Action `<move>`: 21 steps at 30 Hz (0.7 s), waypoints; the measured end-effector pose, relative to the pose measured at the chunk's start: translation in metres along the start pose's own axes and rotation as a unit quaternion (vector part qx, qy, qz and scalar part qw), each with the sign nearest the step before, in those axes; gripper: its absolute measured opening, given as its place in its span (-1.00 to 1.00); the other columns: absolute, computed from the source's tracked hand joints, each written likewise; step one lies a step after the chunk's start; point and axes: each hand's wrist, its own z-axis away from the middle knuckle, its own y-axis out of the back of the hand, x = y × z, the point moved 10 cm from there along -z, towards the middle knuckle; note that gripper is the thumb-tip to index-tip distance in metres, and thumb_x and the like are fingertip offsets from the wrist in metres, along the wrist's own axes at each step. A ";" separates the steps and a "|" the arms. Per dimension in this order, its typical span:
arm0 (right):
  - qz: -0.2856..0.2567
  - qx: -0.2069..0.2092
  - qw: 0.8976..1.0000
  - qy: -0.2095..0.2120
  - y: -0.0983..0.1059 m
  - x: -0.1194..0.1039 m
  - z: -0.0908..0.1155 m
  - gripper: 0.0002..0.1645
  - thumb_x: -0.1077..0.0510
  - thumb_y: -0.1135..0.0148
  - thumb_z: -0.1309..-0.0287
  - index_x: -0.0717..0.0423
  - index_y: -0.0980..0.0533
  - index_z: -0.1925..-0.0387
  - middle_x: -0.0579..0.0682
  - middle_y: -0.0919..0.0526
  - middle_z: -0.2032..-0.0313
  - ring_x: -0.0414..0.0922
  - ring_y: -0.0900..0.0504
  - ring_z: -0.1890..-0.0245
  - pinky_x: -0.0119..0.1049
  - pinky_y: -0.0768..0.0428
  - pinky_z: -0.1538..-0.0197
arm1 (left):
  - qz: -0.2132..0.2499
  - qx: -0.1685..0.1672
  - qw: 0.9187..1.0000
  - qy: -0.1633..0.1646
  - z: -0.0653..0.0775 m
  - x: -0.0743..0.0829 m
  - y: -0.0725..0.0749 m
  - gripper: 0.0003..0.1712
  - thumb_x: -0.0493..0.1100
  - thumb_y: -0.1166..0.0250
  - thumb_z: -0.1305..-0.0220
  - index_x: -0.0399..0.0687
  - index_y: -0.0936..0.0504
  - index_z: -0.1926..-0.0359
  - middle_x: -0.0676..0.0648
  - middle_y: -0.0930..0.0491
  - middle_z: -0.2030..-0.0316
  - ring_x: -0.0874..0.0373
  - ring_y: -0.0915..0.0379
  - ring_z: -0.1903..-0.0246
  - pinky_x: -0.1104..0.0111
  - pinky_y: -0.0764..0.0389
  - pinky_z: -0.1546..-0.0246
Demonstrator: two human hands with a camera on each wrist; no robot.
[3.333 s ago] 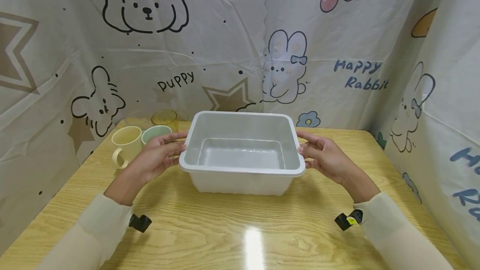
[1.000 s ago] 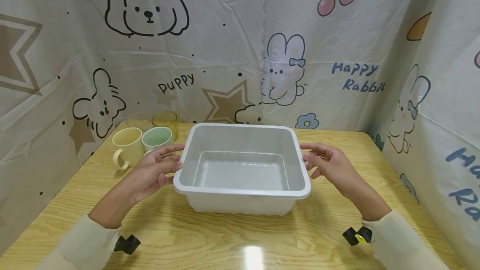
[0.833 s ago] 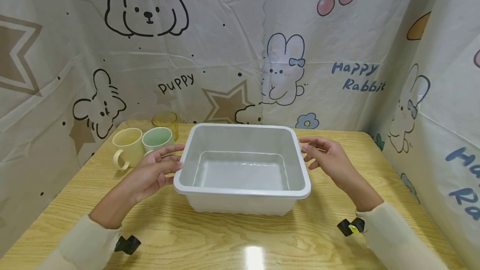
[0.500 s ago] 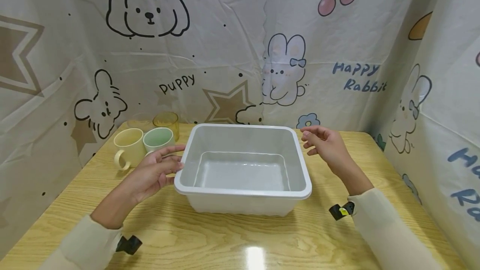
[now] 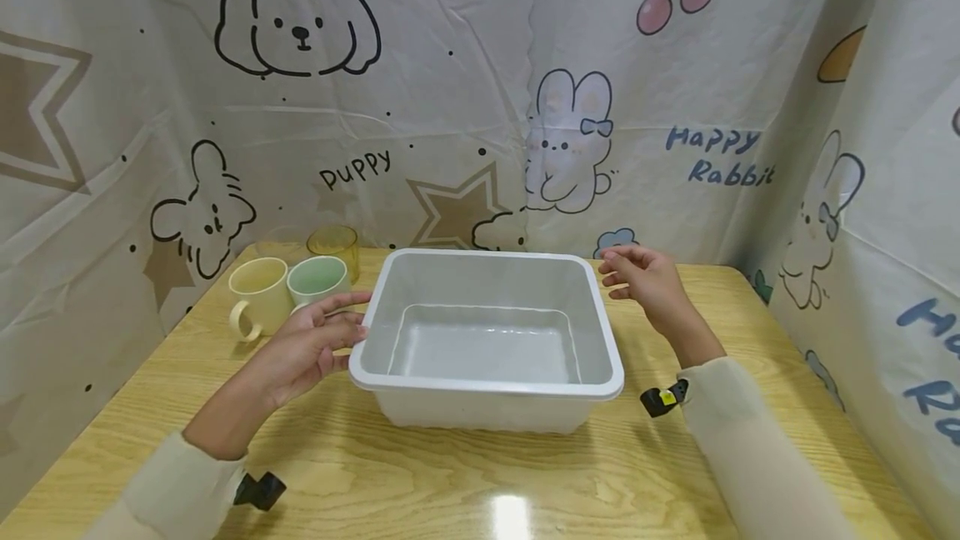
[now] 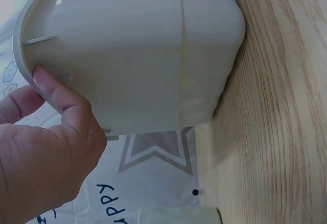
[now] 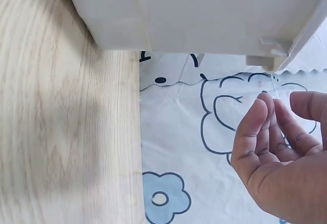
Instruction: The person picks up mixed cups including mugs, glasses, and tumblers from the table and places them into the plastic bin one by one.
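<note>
A white rectangular plastic basin (image 5: 487,408) with nothing in it stands on the wooden table, in the middle of the head view. My left hand (image 5: 307,352) holds its left rim; the left wrist view shows thumb and finger pinching the lip of the basin (image 6: 127,71). Off the basin's far right corner is my right hand (image 5: 652,294), loosely curled and holding nothing. In the right wrist view, a gap shows between this hand (image 7: 286,168) and the basin's rim.
Behind my left hand stand a yellow mug (image 5: 258,290), a green cup (image 5: 318,275) and an amber glass (image 5: 335,248). A printed cloth (image 5: 450,107) hangs along the table's back and sides. Wooden tabletop (image 5: 420,482) lies in front of the basin.
The basin has come nearer to me, with both hands at its sides. Then my right hand has let go of the rim and moved away toward the back; my left hand has stayed.
</note>
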 end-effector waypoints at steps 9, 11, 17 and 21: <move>-0.007 -0.022 1.000 -0.007 -0.011 0.007 -0.014 -0.38 -0.08 -0.12 -0.51 0.41 -0.47 -0.23 0.01 -0.64 0.12 -0.16 -0.70 0.22 -0.30 -0.73 0.16 | 0.006 -0.002 1.000 -0.003 0.000 -0.001 -0.001 -0.29 -0.37 -0.20 -0.43 -0.29 -0.12 -0.49 -0.06 -0.62 0.06 0.17 -0.64 0.16 0.29 -0.71 0.16; -0.009 -0.032 0.999 -0.008 -0.014 0.006 -0.016 -0.41 -0.06 -0.11 -0.53 0.40 -0.47 -0.23 -0.01 -0.65 0.12 -0.16 -0.70 0.23 -0.30 -0.73 0.17 | 0.008 -0.002 1.000 -0.003 0.000 -0.001 -0.001 -0.29 -0.37 -0.20 -0.42 -0.29 -0.12 -0.49 -0.06 -0.62 0.06 0.16 -0.64 0.15 0.28 -0.71 0.16; -0.015 -0.037 0.999 -0.002 -0.019 0.003 -0.017 -0.47 -0.02 -0.10 -0.53 0.37 -0.50 -0.20 -0.06 -0.68 0.18 -0.17 -0.69 0.26 -0.31 -0.72 0.21 | 0.010 -0.003 1.000 -0.006 -0.001 -0.001 -0.001 -0.29 -0.37 -0.20 -0.43 -0.29 -0.12 -0.49 -0.07 -0.62 0.04 0.16 -0.64 0.14 0.28 -0.71 0.15; -0.030 -0.043 0.999 0.003 -0.021 0.002 -0.019 -0.52 0.02 -0.11 -0.52 0.37 -0.52 -0.16 -0.08 -0.70 0.25 -0.18 -0.68 0.30 -0.33 -0.71 0.24 | 0.014 -0.001 1.000 -0.006 -0.001 -0.002 0.000 -0.31 -0.37 -0.20 -0.44 -0.28 -0.14 -0.49 -0.06 -0.62 0.05 0.17 -0.64 0.15 0.29 -0.71 0.16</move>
